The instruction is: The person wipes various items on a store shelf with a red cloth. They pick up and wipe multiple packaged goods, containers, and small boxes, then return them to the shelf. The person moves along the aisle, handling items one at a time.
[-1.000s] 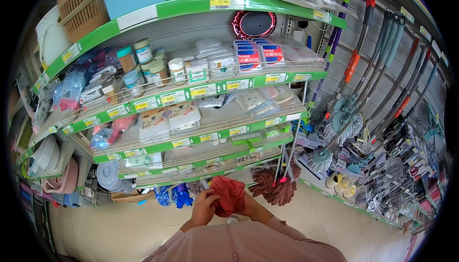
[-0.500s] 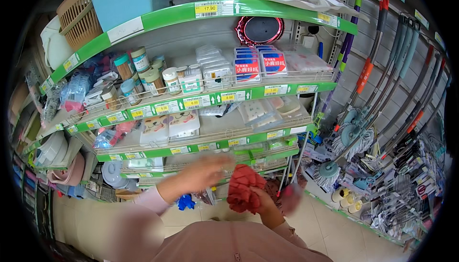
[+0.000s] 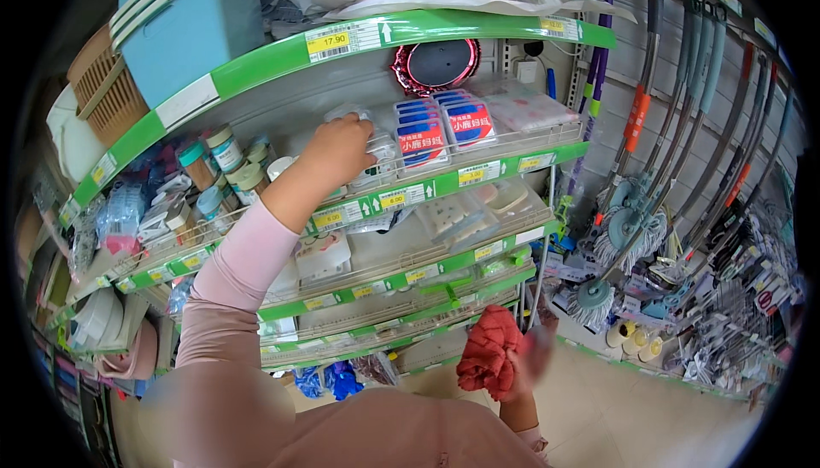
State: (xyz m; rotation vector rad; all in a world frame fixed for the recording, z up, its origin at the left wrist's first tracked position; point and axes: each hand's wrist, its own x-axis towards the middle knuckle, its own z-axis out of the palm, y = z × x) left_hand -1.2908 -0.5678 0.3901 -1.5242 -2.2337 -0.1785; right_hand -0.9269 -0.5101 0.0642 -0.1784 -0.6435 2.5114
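Cloth, red and bunched, sits clamped in the right hand, low in front of the shelving. Higher up, the left hand curls down over clear plastic cases on a shelf; I can't tell whether its fingers have closed on one, nor what the cases hold. Just right of that grip stand blue-and-red packs. Left of it cluster lidded jars; the turquoise-lidded jar shows brown contents through its wall. Above and farther left are stacked blue bins, then a tan slatted basket, their insides hidden from me.
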